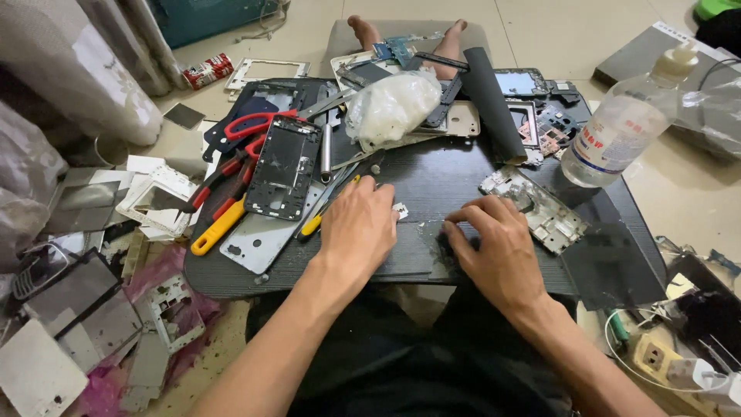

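My right hand (494, 251) presses curled fingers on a small dark part (446, 241) near the dark board's (432, 181) front edge; whether it's pinched I cannot tell. My left hand (359, 228) rests flat, holding nothing, beside it. The plastic bottle (617, 131) at the board's right edge could tip if I bump the board.

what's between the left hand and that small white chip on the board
Nothing visible. The white chip lies on the bare dark board just off the left hand's knuckles. The right hand presses a dark piece further over, clear of that gap.
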